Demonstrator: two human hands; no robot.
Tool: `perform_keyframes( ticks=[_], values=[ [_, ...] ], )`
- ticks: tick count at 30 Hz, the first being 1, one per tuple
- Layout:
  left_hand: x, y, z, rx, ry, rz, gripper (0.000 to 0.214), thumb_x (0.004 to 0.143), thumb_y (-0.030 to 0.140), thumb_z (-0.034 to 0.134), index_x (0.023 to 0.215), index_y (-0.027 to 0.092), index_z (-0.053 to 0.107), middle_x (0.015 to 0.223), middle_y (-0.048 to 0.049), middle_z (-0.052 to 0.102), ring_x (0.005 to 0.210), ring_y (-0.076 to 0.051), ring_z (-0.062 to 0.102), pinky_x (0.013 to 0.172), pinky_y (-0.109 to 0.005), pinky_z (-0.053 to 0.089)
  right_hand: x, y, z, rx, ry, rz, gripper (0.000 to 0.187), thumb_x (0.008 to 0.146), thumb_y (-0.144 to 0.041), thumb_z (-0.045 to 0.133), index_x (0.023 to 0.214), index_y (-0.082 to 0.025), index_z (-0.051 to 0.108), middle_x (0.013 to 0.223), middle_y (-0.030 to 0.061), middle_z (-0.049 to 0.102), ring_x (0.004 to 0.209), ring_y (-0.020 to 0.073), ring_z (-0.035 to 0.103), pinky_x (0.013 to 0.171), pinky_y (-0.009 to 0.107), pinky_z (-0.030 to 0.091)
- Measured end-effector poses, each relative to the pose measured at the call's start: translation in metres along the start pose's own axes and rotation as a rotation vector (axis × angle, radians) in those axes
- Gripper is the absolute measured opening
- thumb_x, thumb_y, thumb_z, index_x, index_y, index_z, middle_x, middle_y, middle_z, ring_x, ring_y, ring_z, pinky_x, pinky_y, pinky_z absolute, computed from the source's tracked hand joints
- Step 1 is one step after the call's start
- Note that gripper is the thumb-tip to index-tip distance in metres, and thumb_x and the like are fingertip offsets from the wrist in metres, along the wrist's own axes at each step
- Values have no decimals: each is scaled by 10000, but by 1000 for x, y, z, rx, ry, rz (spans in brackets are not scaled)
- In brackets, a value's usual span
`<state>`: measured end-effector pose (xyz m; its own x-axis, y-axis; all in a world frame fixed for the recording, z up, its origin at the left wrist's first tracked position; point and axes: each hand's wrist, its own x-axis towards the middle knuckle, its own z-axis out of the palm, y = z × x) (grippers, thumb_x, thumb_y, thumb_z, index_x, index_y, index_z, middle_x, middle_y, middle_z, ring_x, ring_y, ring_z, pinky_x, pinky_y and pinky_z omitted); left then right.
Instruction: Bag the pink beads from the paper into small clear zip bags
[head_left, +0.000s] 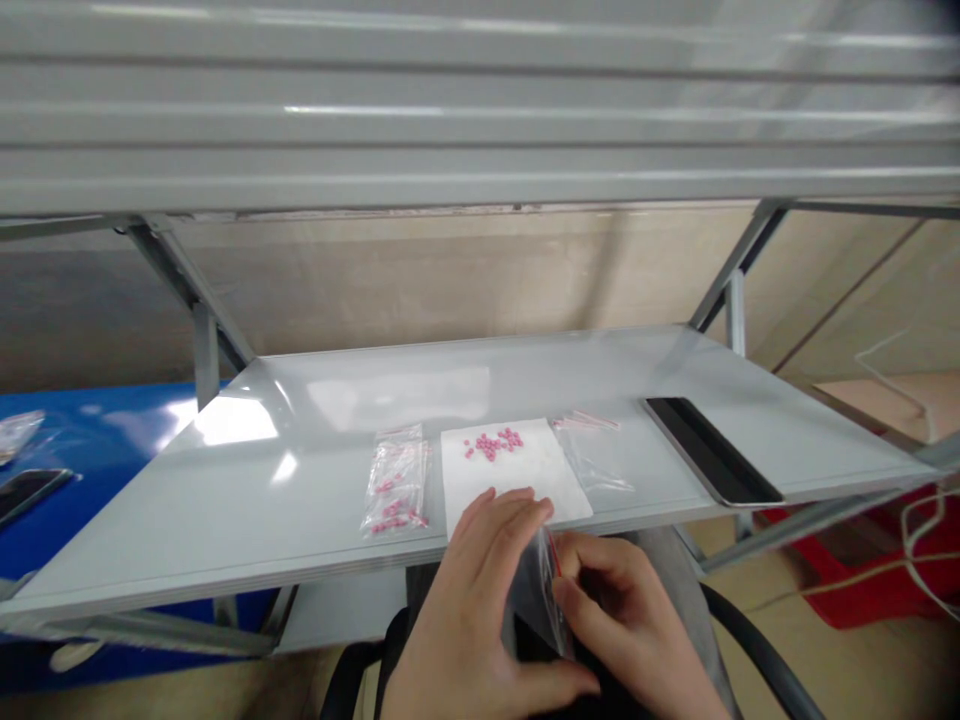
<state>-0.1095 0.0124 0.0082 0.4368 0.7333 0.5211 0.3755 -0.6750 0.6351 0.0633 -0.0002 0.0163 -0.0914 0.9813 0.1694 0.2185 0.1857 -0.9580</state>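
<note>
My right hand (611,600) pinches the edge of a small transparent zip bag (536,585), along which a red line runs. My left hand (487,610) is beside the bag with its fingers stretched out and the thumb apart; whether it touches the bag I cannot tell. The bag's lower part is partly hidden between the hands. Just beyond them, a white sheet of paper (469,490) bears a cluster of small pink beads (491,444). To its left lie transparent bags (395,475) with pink pieces inside. Right of the paper is another transparent bag (596,465) with thin pale sticks (596,420) by it.
A dark flat device, like a phone or tablet (712,450), rests on the right of the white table (300,540). Left, a blue surface (97,430) carries another phone (34,492). A ridged grey panel (480,110) hangs above. A red stool (855,570) stands lower right.
</note>
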Motion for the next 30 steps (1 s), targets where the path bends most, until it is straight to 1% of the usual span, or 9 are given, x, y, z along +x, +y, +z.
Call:
perform_keyframes(
  ticks=[2, 4, 7, 11, 15, 22, 25, 28, 30],
  values=[
    [0, -5, 4, -3, 1, 13, 966, 629, 333, 923, 1437, 353, 393, 1324, -74, 658, 1244, -345, 615, 1169, -606, 377, 1, 0, 0, -18, 14, 9, 324, 772, -284, 585, 529, -210, 384, 491, -31, 398, 479, 113, 374, 468, 234, 311],
    [0, -8, 6, -2, 16, -20, 920, 622, 285, 917, 1390, 353, 414, 1243, -54, 683, 1222, -337, 622, 1157, -605, 386, 2, 0, 0, -42, 28, 15, 327, 776, -289, 563, 521, -210, 373, 483, -30, 393, 480, 114, 372, 472, 238, 310],
    [1, -10, 4, 4, 22, -85, 947, 578, 279, 938, 1368, 354, 421, 1190, -51, 673, 1228, -348, 595, 1107, -579, 429, 3, -1, 1, -68, 44, 26, 319, 773, -290, 547, 521, -212, 368, 482, -31, 377, 481, 112, 359, 467, 238, 296],
    [4, -10, 3, -36, -3, -97, 942, 538, 285, 952, 1333, 338, 451, 1163, -45, 653, 1162, -329, 600, 1031, -515, 474, 5, -3, 1, -94, 50, 28, 298, 766, -283, 535, 528, -214, 369, 489, -31, 374, 480, 110, 360, 464, 237, 285],
    [6, -11, 4, -105, -1, -113, 800, 576, 211, 895, 1264, 312, 499, 1145, -40, 630, 1075, -280, 606, 961, -447, 496, 5, -1, 2, -110, 63, 32, 299, 776, -295, 532, 534, -215, 376, 495, -28, 384, 485, 114, 373, 469, 238, 295],
    [7, -13, 5, -195, -14, -159, 742, 593, 171, 858, 1235, 308, 512, 1093, -17, 621, 1005, -240, 610, 906, -399, 499, 4, 1, 3, -138, 72, 6, 317, 814, -297, 536, 547, -216, 386, 493, -35, 393, 476, 111, 384, 462, 232, 296],
    [6, -13, 6, -183, 31, -159, 661, 648, 164, 825, 1214, 305, 513, 1037, -2, 622, 946, -217, 616, 860, -377, 505, 3, -1, 1, -170, 118, -43, 305, 869, -314, 538, 600, -216, 433, 528, -38, 422, 493, 121, 418, 471, 234, 330],
    [6, -13, 7, -97, 104, -166, 589, 710, 195, 810, 1207, 306, 514, 1017, -5, 621, 927, -217, 612, 824, -373, 509, 2, -6, 1, -198, 201, -198, 169, 875, -281, 574, 727, -214, 527, 654, -21, 491, 578, 144, 481, 529, 250, 399],
    [6, -14, 8, -27, 150, -159, 570, 734, 197, 804, 1212, 305, 513, 1021, -14, 622, 927, -226, 607, 810, -380, 513, 1, -7, 2, -248, 211, -295, 63, 835, -243, 625, 790, -216, 592, 785, 9, 534, 696, 170, 539, 611, 270, 449]
  ],
)
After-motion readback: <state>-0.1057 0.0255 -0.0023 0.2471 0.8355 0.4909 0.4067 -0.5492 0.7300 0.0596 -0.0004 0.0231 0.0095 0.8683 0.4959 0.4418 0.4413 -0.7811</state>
